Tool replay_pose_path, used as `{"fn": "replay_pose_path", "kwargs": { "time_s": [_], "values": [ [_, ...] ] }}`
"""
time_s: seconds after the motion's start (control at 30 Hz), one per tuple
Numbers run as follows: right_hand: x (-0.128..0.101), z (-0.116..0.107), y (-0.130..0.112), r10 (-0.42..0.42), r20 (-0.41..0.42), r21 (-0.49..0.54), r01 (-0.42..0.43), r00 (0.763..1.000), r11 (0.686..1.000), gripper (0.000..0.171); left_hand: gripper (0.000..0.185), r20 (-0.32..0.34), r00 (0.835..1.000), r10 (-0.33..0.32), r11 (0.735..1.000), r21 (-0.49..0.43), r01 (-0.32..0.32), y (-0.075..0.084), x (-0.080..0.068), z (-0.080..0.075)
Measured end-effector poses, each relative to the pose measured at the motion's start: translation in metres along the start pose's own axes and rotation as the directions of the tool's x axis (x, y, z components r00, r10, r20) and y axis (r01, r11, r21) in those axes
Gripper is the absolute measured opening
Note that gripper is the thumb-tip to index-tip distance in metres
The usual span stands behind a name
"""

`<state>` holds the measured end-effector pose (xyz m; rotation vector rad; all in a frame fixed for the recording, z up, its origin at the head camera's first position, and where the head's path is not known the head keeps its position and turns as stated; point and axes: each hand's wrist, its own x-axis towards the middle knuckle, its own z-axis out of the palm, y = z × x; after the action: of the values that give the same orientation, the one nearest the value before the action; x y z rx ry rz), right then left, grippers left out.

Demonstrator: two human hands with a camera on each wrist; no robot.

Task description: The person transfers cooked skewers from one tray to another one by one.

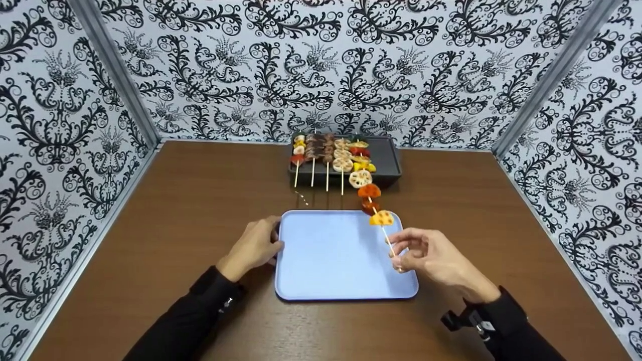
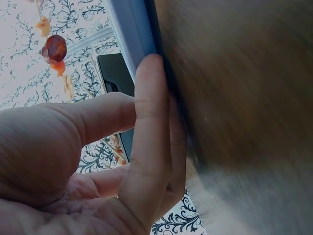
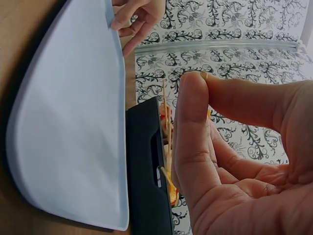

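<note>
My right hand (image 1: 439, 258) pinches the bare end of a skewer (image 1: 385, 234) between thumb and fingertips, above the tray's right side. The skewer points up and away and carries a spotted yellow piece (image 1: 382, 217), a dark red piece (image 2: 54, 49), an orange piece (image 1: 369, 191) and a lotus root slice (image 1: 360, 179). My left hand (image 1: 255, 244) grips the left rim of a light blue tray (image 1: 336, 260), thumb at the edge. In the left wrist view a finger (image 2: 150, 112) lies against the tray's side. Nothing lies on the tray.
A dark grill (image 1: 388, 155) stands at the back of the brown table (image 1: 210, 190). Several skewers (image 1: 328, 150) of meat and vegetables lie on its left and middle, sticks toward me. Patterned walls (image 1: 321, 65) enclose the table on three sides.
</note>
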<state>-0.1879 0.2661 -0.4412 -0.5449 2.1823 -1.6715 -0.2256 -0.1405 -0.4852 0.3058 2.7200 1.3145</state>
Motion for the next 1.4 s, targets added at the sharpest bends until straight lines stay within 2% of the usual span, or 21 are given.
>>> {"fn": "replay_pose_path", "kwargs": {
  "time_s": [0.3,0.5,0.63,0.97,1.13,1.4],
  "values": [
    [-0.008,0.001,0.006,0.048,0.05,-0.028,-0.047,0.998,0.999,0.04,0.063,0.011,1.0,-0.009,1.0,-0.01,0.009,-0.001,0.001,0.0],
    [-0.013,0.005,0.006,0.051,0.101,-0.077,-0.043,0.994,0.996,0.038,0.06,-0.001,1.0,0.01,1.0,0.014,-0.01,-0.003,0.002,0.0],
    [-0.014,0.008,0.005,0.07,0.123,-0.113,-0.057,0.99,0.992,0.039,0.061,0.001,1.0,0.002,1.0,-0.003,-0.002,-0.004,0.001,0.0],
    [-0.012,0.017,0.006,0.106,0.146,-0.128,-0.088,0.984,0.988,0.039,0.061,0.009,1.0,-0.002,0.999,-0.036,0.003,-0.003,0.002,0.001],
    [-0.008,0.019,0.006,0.122,0.15,-0.167,-0.097,0.981,0.981,0.038,0.063,0.014,1.0,-0.011,0.999,-0.052,0.012,-0.003,0.002,0.001],
    [-0.007,0.02,0.009,0.12,0.159,-0.176,-0.091,0.98,0.98,0.036,0.062,0.013,1.0,-0.005,0.999,-0.033,0.006,-0.004,0.002,0.0]
  ]
}}
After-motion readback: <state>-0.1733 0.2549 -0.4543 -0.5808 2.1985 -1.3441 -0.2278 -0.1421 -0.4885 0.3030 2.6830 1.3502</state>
